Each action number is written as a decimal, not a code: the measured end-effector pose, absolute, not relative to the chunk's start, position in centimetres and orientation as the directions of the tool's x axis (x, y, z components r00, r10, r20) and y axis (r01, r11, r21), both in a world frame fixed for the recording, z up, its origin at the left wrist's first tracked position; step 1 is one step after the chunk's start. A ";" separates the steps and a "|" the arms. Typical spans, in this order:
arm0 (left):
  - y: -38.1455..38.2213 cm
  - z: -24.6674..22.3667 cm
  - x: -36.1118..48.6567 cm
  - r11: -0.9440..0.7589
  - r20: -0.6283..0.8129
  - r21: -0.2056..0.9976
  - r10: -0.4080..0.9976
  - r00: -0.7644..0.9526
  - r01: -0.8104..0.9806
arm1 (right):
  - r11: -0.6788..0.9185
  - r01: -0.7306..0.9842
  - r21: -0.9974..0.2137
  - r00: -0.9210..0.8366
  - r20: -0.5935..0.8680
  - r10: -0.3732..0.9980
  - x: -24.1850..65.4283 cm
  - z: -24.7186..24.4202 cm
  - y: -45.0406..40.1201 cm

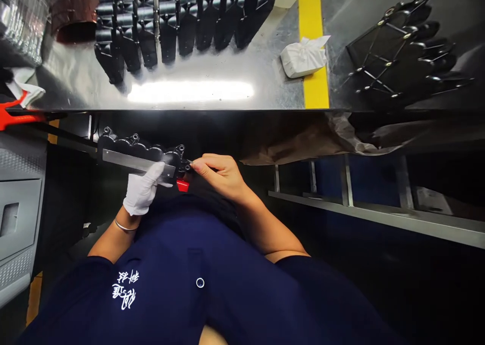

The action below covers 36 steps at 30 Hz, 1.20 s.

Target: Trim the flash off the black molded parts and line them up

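My left hand (pixel 143 188), in a white glove, grips a black molded plastic part (pixel 146 148) with a scalloped upper edge, ringed screw bosses and a silvery strip along its face. The part is held in front of the table edge, slightly tilted down to the right. My bare right hand (pixel 222 173) is pinched at the part's right end; whatever lies between thumb and forefinger is too small to make out. Just below that end shows a small red piece (pixel 182 185), and I cannot tell whether it is attached.
On the metal table (pixel 182 95) stand rows of similar black parts (pixel 182 21), with a white tissue pack (pixel 303 58) by a yellow stripe (pixel 312 11). More black parts (pixel 397 52) lie right. An orange-red handled tool (pixel 18 115) and a grey plastic bin (pixel 17 218) are at left.
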<state>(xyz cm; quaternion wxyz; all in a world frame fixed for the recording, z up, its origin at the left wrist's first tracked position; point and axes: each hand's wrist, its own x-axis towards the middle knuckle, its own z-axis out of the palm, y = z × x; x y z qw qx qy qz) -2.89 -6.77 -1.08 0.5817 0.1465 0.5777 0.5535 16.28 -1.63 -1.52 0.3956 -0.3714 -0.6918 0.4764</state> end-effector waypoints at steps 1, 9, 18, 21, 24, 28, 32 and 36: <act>-6.9 -1.1 -2.9 0.302 -0.454 0.853 0.831 -0.320 -0.425 | 0.262 0.133 -0.956 -0.422 0.184 0.888 16.2 -1.5 -1.6; -6.8 -0.5 -2.7 0.158 -0.207 0.976 0.889 -0.409 -0.151 | 0.153 0.120 -0.981 -0.456 0.082 0.886 16.0 -1.3 -1.6; -7.0 -0.4 -2.3 0.220 -0.310 0.938 0.878 -0.365 -0.268 | 0.151 0.206 -0.967 -0.329 0.077 0.941 15.8 -2.6 -1.3; -7.1 -1.0 -2.3 0.232 -0.338 0.924 0.867 -0.366 -0.303 | 0.262 0.297 -0.918 -0.174 0.217 0.960 15.7 -3.0 -1.3; -7.1 -1.1 -2.4 0.211 -0.298 0.943 0.881 -0.368 -0.258 | 0.275 0.331 -0.903 -0.022 0.284 0.959 16.0 -3.1 -1.3; -6.9 -0.7 -2.5 0.223 -0.283 0.952 0.902 -0.325 -0.210 | 0.253 0.299 -0.920 -0.156 0.214 0.964 16.6 -2.9 -1.3; -7.0 -1.2 -2.7 0.290 -0.370 0.919 0.870 -0.327 -0.268 | 0.350 0.280 -0.894 -0.339 0.249 0.907 16.7 -2.7 -1.3; -7.6 -2.1 -3.4 0.292 -0.329 0.938 0.918 -0.219 -0.187 | 0.542 0.408 -0.735 -0.377 0.406 0.833 16.4 -2.9 -1.3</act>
